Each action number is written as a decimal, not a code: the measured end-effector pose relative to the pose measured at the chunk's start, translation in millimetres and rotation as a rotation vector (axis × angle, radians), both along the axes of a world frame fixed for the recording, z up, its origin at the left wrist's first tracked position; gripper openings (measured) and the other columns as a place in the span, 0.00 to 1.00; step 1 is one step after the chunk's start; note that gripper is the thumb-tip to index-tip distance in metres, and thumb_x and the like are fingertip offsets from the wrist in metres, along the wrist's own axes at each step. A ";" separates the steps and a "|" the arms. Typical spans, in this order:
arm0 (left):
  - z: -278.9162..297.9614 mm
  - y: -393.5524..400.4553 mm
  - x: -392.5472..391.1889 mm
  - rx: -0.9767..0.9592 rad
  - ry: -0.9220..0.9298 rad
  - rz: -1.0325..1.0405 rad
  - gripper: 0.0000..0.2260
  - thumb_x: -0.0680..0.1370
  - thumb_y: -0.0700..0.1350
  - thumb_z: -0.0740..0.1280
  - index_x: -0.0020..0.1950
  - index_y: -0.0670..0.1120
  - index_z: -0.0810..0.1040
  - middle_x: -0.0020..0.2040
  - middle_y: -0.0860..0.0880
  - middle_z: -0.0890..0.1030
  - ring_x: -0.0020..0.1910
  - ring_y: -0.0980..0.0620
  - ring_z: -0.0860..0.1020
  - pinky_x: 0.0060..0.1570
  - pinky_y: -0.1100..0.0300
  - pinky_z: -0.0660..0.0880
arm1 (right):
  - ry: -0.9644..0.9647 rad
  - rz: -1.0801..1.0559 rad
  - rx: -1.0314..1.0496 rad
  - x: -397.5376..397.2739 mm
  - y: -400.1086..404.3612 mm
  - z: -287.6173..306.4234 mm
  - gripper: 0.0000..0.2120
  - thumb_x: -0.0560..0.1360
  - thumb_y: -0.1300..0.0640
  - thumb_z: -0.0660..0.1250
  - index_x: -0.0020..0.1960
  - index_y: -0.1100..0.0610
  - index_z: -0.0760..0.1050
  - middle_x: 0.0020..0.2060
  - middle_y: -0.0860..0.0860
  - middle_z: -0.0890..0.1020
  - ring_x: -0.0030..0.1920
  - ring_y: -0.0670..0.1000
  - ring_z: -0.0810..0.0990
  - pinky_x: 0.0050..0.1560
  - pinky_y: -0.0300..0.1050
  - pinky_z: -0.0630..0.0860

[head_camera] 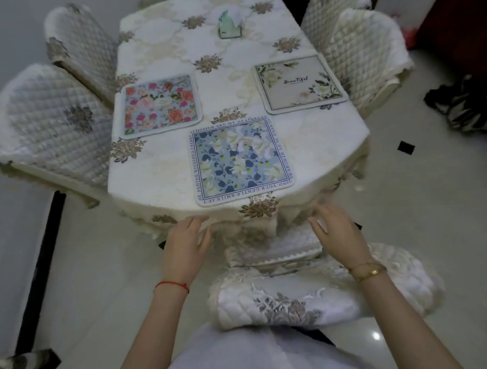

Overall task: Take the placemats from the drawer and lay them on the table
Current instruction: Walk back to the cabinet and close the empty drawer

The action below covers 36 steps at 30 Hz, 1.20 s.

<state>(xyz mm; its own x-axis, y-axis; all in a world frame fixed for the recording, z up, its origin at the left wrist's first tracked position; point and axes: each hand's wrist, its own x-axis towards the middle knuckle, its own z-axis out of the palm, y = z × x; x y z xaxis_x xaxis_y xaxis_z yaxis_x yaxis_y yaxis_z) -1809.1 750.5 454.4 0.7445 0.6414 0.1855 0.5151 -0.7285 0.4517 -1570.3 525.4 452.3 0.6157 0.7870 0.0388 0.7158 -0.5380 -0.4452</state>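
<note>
Both hands, left hand (pixel 187 242) and right hand (pixel 339 230), hover relaxed and holding nothing at the near edge of the cream floral-clothed table (pixel 153 174). Blue-and-white floral placemat (pixel 240 159) lies nearest; pink rose-patterned placemat (pixel 159 106) far-left; beige lettered placemat (pixel 298 84) far-right.

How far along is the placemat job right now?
Done: three placemats lie flat on the table: the pink floral placemat on the left, the cream placemat on the right, the blue floral placemat at the near edge. In hand: nothing; the left hand and right hand are open and empty by the near edge. Left: unclear; the drawer is out of view.
</note>
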 end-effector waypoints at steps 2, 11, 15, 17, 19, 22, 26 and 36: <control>6.6 -15.1 -12.7 -0.001 -0.021 -0.037 0.10 0.75 0.41 0.69 0.56 0.42 0.80 0.49 0.44 0.83 0.45 0.43 0.81 0.47 0.52 0.77 | 0.002 -0.049 0.016 -20.6 -22.4 5.3 0.12 0.78 0.57 0.64 0.59 0.60 0.76 0.53 0.56 0.80 0.57 0.57 0.76 0.58 0.49 0.71; 42.6 -86.7 -43.9 -0.035 -0.028 -0.226 0.10 0.77 0.44 0.68 0.57 0.45 0.79 0.50 0.46 0.82 0.46 0.44 0.80 0.46 0.57 0.74 | -0.042 -0.340 0.118 -128.8 -145.8 50.5 0.13 0.78 0.57 0.63 0.62 0.59 0.76 0.57 0.53 0.80 0.61 0.53 0.74 0.63 0.44 0.68; 62.3 -136.8 -38.3 -0.029 -0.033 -0.357 0.08 0.78 0.45 0.67 0.54 0.43 0.79 0.47 0.45 0.82 0.46 0.44 0.79 0.42 0.54 0.75 | -0.061 -0.474 0.111 -171.4 -209.1 60.2 0.12 0.78 0.58 0.65 0.61 0.58 0.76 0.55 0.53 0.80 0.59 0.53 0.75 0.59 0.39 0.66; 66.7 -163.2 -34.5 -0.013 -0.035 -0.432 0.07 0.78 0.44 0.67 0.51 0.41 0.79 0.44 0.43 0.81 0.44 0.43 0.78 0.39 0.57 0.69 | -0.041 -0.556 0.103 -188.2 -239.8 56.6 0.13 0.78 0.57 0.64 0.61 0.59 0.76 0.55 0.53 0.80 0.59 0.53 0.75 0.59 0.37 0.65; 67.4 -188.8 -29.0 -0.010 -0.022 -0.502 0.08 0.78 0.45 0.67 0.52 0.42 0.80 0.45 0.44 0.81 0.45 0.45 0.78 0.40 0.58 0.69 | -0.010 -0.635 0.104 -203.7 -271.5 49.7 0.14 0.79 0.57 0.64 0.62 0.59 0.76 0.56 0.54 0.80 0.59 0.53 0.75 0.61 0.38 0.65; 61.4 -228.8 -18.1 -0.074 0.002 -0.603 0.10 0.78 0.45 0.66 0.57 0.45 0.80 0.48 0.46 0.82 0.46 0.47 0.80 0.45 0.57 0.75 | 0.041 -0.744 0.101 -223.2 -320.7 39.9 0.15 0.79 0.56 0.63 0.64 0.59 0.75 0.58 0.54 0.79 0.61 0.53 0.74 0.62 0.40 0.66; 55.2 -293.1 7.4 -0.057 0.035 -0.688 0.11 0.78 0.47 0.65 0.58 0.46 0.79 0.50 0.47 0.82 0.46 0.48 0.80 0.44 0.55 0.76 | 0.095 -0.857 0.091 -231.5 -390.3 31.7 0.15 0.79 0.56 0.63 0.64 0.58 0.75 0.59 0.55 0.79 0.61 0.53 0.75 0.61 0.40 0.66; 57.9 -451.6 115.3 -0.128 -0.010 -0.772 0.11 0.78 0.43 0.66 0.59 0.43 0.80 0.54 0.46 0.83 0.52 0.47 0.80 0.52 0.58 0.74 | 0.070 -0.993 0.077 -150.3 -545.2 47.1 0.16 0.79 0.55 0.63 0.65 0.59 0.74 0.60 0.55 0.79 0.62 0.54 0.74 0.62 0.41 0.66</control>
<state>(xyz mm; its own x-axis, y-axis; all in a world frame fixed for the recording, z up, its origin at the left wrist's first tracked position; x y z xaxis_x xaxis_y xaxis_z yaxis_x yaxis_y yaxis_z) -1693.8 298.9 512.3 0.9872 -0.0407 0.1540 -0.1209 -0.8207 0.5584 -1720.6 -19.7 499.4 0.9960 -0.0891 0.0069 -0.0721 -0.8464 -0.5277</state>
